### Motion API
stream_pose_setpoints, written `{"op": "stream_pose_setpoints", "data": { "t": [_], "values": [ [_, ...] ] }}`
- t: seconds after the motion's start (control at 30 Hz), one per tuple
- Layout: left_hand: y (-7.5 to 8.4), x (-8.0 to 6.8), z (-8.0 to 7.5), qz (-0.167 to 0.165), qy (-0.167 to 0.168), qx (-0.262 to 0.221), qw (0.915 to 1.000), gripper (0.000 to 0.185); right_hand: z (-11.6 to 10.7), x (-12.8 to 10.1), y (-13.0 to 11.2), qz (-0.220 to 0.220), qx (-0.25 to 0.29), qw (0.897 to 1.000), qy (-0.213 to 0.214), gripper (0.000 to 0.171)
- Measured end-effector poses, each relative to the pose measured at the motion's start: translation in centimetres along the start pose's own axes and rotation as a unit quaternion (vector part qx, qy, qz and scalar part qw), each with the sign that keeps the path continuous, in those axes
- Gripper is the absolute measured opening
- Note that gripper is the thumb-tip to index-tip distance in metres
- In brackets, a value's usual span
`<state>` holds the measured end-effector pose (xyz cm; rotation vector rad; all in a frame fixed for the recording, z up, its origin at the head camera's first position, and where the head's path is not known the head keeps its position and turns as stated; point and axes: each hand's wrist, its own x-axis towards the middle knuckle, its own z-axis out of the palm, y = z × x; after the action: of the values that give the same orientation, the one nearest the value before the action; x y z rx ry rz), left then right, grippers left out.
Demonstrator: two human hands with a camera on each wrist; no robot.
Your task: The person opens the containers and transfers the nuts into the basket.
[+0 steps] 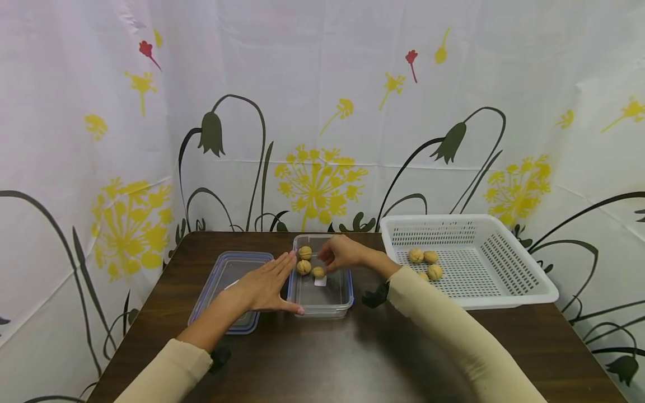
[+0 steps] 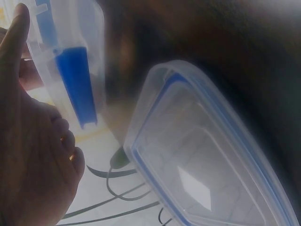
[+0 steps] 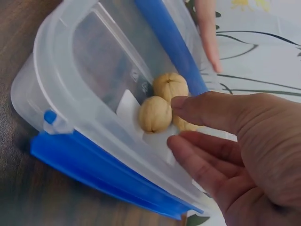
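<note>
nuts in the clear box, hands on both sides

the left hand [image 1: 262,288] is laid flat against the left wall of the clear box [image 1: 322,302], with its fingers kept straight and nothing held. the box is set near the middle of the desk [image 1: 353,358], with its long side pointed from the near edge to the far edge. three nuts [image 1: 304,266] are seen in the far part of the box, close together. the right hand [image 1: 340,253] is held just over them from the right side, so it is the nearer hand to the nuts. its fingers are loosely bent, and no nut is seen pinched in them. part of one nut is hidden behind a fingertip in the right wrist view.

a lid [image 1: 227,280] is laid at the left of the box, partly covered by the left hand. more nuts [image 1: 425,262] are kept in the white basket [image 1: 524,280] by the far right corner. one of these is partly hidden by the right sleeve.
</note>
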<state>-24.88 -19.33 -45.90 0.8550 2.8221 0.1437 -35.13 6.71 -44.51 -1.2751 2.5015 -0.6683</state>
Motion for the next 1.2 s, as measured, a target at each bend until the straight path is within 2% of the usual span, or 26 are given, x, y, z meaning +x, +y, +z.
{"op": "stream_pose_setpoints", "data": {
  "t": [0.17,0.3,0.5,0.77,1.2],
  "values": [
    [0.1,-0.1,0.0,0.000,0.003,0.003,1.0000,0.130,0.7,0.3,-0.6,0.018,-0.040,0.999,-0.011,0.035],
    [0.1,-0.1,0.0,-0.001,0.004,0.002,1.0000,0.130,1.2,0.5,-1.3,0.041,-0.055,0.998,-0.010,0.036],
    [0.4,-0.3,-0.1,-0.004,0.000,-0.010,0.9999,0.128,1.9,0.8,-1.6,0.052,-0.073,0.996,-0.020,0.038],
    [0.7,-0.4,-0.6,-0.010,-0.011,-0.004,0.9999,0.127,2.4,0.9,-1.9,0.046,-0.045,0.998,-0.029,0.038],
    [0.4,-0.3,-0.3,-0.010,-0.009,-0.006,0.9999,0.129,3.1,1.3,-2.3,0.053,-0.031,0.997,-0.048,0.038]
  ]
}}
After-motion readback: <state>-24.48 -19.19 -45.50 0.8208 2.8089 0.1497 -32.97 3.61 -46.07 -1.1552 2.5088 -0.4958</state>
